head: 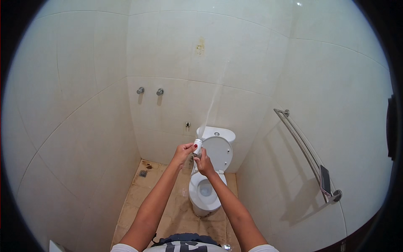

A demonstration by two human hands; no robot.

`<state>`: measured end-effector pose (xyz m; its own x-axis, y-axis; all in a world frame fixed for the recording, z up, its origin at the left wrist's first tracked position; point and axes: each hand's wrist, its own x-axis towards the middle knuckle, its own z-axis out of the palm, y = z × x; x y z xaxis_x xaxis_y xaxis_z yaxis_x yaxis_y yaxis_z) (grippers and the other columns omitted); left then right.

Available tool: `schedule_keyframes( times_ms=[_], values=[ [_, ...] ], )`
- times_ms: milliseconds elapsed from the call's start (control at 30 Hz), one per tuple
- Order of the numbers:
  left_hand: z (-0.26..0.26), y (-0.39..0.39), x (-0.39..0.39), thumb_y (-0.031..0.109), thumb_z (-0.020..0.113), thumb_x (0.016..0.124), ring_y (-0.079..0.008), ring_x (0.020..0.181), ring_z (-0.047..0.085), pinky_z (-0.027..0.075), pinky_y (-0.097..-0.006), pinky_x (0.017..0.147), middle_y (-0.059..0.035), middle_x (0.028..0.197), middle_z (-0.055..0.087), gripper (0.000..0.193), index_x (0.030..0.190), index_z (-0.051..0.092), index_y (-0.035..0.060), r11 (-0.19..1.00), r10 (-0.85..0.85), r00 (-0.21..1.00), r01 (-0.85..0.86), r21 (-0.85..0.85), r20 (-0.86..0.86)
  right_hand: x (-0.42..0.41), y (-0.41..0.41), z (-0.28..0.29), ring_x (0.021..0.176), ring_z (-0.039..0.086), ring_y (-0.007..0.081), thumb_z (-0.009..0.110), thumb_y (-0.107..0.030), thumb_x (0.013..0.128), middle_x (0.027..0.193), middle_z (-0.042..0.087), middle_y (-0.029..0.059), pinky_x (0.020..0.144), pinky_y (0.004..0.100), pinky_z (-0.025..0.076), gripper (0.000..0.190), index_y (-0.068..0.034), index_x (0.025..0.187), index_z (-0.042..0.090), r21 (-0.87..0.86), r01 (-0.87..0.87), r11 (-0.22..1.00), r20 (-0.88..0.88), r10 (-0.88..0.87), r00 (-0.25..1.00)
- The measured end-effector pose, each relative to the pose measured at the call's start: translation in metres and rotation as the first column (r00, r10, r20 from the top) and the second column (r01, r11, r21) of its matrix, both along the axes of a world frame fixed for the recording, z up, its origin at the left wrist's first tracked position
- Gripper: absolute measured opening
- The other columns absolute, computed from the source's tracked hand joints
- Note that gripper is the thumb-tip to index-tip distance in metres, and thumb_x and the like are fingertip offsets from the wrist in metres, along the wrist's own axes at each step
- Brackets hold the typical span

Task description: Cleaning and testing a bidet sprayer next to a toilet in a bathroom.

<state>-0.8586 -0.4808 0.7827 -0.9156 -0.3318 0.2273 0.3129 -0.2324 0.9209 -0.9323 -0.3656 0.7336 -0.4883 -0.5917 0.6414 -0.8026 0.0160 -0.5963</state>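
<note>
Out in front of me, both hands are on a white hand-held sprayer (pixel 197 146), and a thin jet of water (pixel 212 102) shoots from its head up towards the back wall. My left hand (pixel 182 153) grips its left side, the red-nailed thumb lying over the white body. Lower and to the right, my right hand (pixel 204 163) holds the sprayer's bottom end, where a metal part shows partly hidden by the fingers. Beyond and below the hands stands a white toilet (pixel 204 201) with its lid (pixel 218 152) raised against the cistern (pixel 228 132).
Two metal valve knobs (pixel 160 92) and a small wall outlet fitting (pixel 188 124) are on the back wall. A double towel rail (pixel 297 138) juts from the right wall, bearing a phone (pixel 325 179). A floor drain (pixel 143 173) lies in the stained tile floor (pixel 135 195).
</note>
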Motion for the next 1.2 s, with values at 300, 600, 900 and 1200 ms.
schedule_keyframes(
  times_ms=[300,600,900,1200],
  values=[
    [-0.005,-0.008,0.002,0.023,0.059,0.076,-0.0058,0.063,0.047,0.035,-0.0197,0.06,0.0011,0.073,0.057,0.024,0.087,0.061,0.0012,0.998,0.06,0.986,-0.058,-0.014,0.153,0.011,-0.026,-0.032,0.081,0.051,0.0443,0.04,-0.033,0.084,0.086,0.052,0.0274,0.066,0.0442,0.04,0.047,0.002,0.113,0.027,-0.084,0.023,0.996,0.221,-0.003,0.975],
    [-0.027,0.007,-0.021,0.019,0.06,0.074,-0.0081,0.059,0.05,0.039,-0.0222,0.054,-0.0021,0.068,0.057,0.023,0.08,0.061,-0.003,0.996,0.041,0.962,-0.017,-0.088,0.269,0.02,-0.02,-0.059,0.08,0.051,0.0414,0.04,-0.026,0.084,0.084,0.052,0.023,0.065,0.0413,0.039,0.04,0.001,0.111,0.028,-0.213,0.191,0.958,0.328,-0.114,0.938],
    [-0.041,0.014,-0.053,0.02,0.057,0.076,-0.0077,0.063,0.05,0.039,-0.0215,0.061,-0.0011,0.07,0.058,0.021,0.08,0.062,-0.0002,0.981,-0.092,0.94,0.142,-0.131,0.329,0.007,-0.018,-0.077,0.077,0.051,0.0388,0.041,-0.016,0.082,0.085,0.051,0.0217,0.065,0.0408,0.039,0.036,0.001,0.112,0.028,-0.24,0.329,0.913,0.485,-0.181,0.856],
    [-0.037,0.047,-0.08,0.022,0.059,0.075,-0.0066,0.063,0.047,0.037,-0.0215,0.061,0.0005,0.068,0.057,0.021,0.078,0.063,0.0016,0.944,-0.178,0.934,0.251,-0.215,0.311,-0.011,0.015,-0.08,0.083,0.05,0.0407,0.04,-0.017,0.083,0.088,0.05,0.0235,0.069,0.0411,0.039,0.036,0.001,0.111,0.028,-0.248,0.421,0.873,0.482,-0.266,0.835]
  ],
)
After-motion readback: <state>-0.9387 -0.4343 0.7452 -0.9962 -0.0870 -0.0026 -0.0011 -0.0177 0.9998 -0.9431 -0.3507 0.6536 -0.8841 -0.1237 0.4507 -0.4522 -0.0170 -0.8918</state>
